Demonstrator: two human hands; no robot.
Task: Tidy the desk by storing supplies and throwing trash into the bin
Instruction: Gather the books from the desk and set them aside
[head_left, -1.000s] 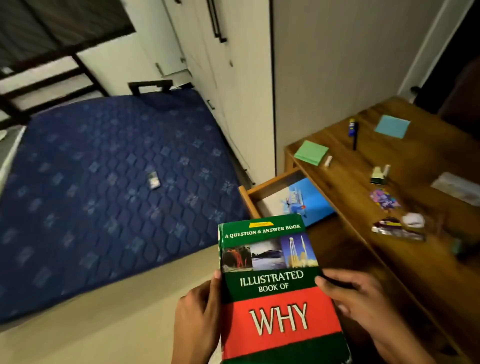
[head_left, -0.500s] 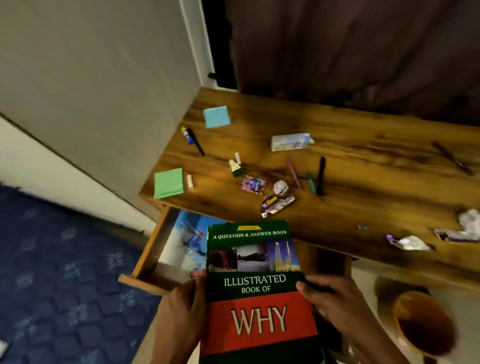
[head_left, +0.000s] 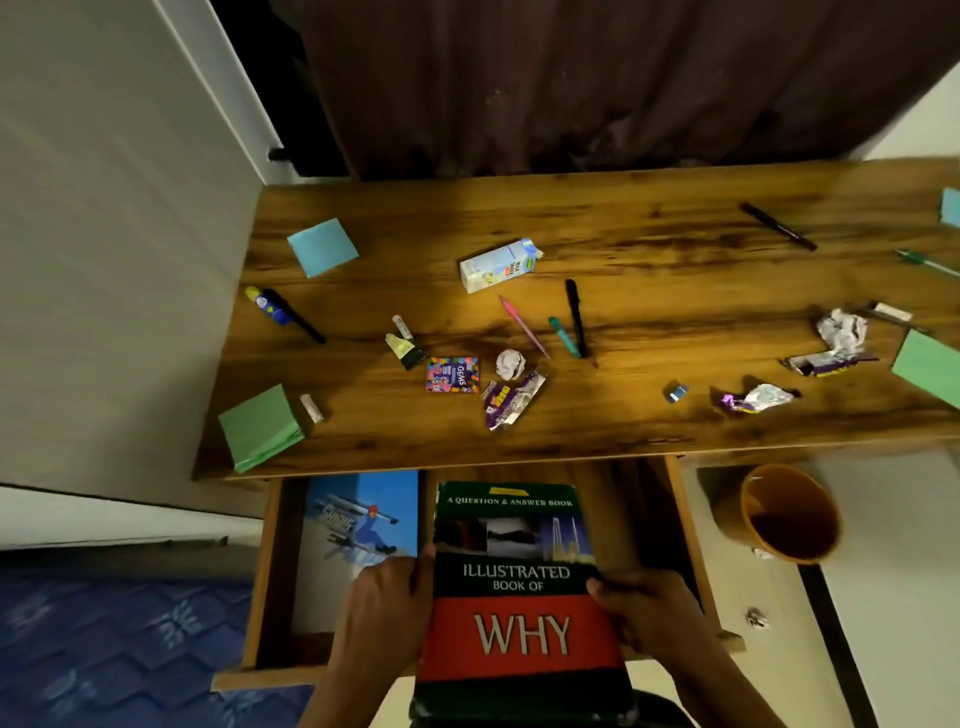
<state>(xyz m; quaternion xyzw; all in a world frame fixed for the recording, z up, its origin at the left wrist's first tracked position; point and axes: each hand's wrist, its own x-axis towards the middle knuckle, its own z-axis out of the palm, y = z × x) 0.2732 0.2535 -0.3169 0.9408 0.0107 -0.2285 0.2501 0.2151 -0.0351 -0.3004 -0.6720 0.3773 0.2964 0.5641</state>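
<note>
I hold a green and red book (head_left: 519, 597) titled "Illustrated Book of Why" over the open wooden drawer (head_left: 270, 571) under the desk (head_left: 649, 234). My left hand (head_left: 382, 618) grips its left edge and my right hand (head_left: 649, 618) grips its right edge. A blue and white book (head_left: 358, 525) lies in the drawer's left part. On the desk lie sticky note pads (head_left: 260, 426), pens (head_left: 574, 317), a small carton (head_left: 498, 265), a candy box (head_left: 452, 374), wrappers (head_left: 511, 400) and crumpled paper (head_left: 841, 332). An orange bin (head_left: 789, 514) stands on the floor at the right.
A dark curtain (head_left: 571, 78) hangs behind the desk. A pale wall (head_left: 104, 208) rises on the left. A blue patterned mattress (head_left: 119, 639) fills the lower left corner. More pens (head_left: 776, 226) and a green pad (head_left: 930, 369) lie at the desk's right end.
The view has swung right from the mattress to face the desk squarely. The book, still gripped in both hands, now hangs above the open drawer.
</note>
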